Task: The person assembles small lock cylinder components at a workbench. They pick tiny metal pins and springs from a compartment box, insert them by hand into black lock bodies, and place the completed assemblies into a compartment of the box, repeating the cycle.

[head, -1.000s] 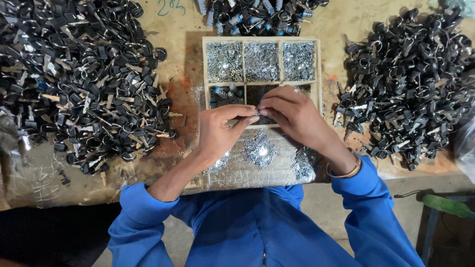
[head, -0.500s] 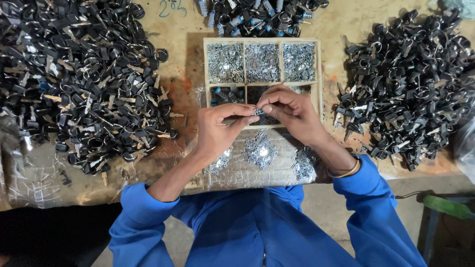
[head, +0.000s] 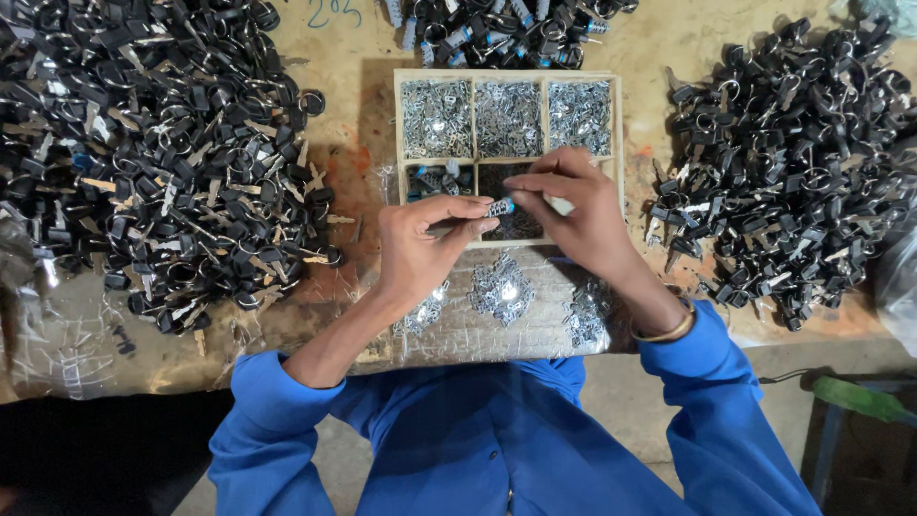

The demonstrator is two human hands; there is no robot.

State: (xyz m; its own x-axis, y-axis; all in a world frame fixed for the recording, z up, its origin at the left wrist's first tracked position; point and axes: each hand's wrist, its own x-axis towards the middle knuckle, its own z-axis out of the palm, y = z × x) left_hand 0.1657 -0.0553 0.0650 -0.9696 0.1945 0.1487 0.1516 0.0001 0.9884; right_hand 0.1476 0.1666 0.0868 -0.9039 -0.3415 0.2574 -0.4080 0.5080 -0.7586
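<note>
My left hand [head: 425, 250] and my right hand [head: 576, 210] meet over the near row of a wooden compartment tray [head: 618, 122]. Between the fingertips of both hands is a small silver and blue part [head: 501, 206]. My left hand pinches one end, my right hand the other. The tray's far row holds three compartments of small shiny metal pieces [head: 506, 117]. Its near row holds darker small parts, partly hidden by my hands. Both arms wear blue sleeves, and a gold bangle [head: 662, 333] sits on my right wrist.
A large heap of black-headed keys [head: 143, 162] covers the left of the bench; a second heap [head: 793, 162] covers the right. More keys with blue parts [head: 497, 29] lie beyond the tray. Small clusters of silver pieces [head: 501, 287] rest on a foil-covered board near me.
My hands have shifted slightly left and nearer each other; the small part now shows between the fingertips over the tray's near row.
</note>
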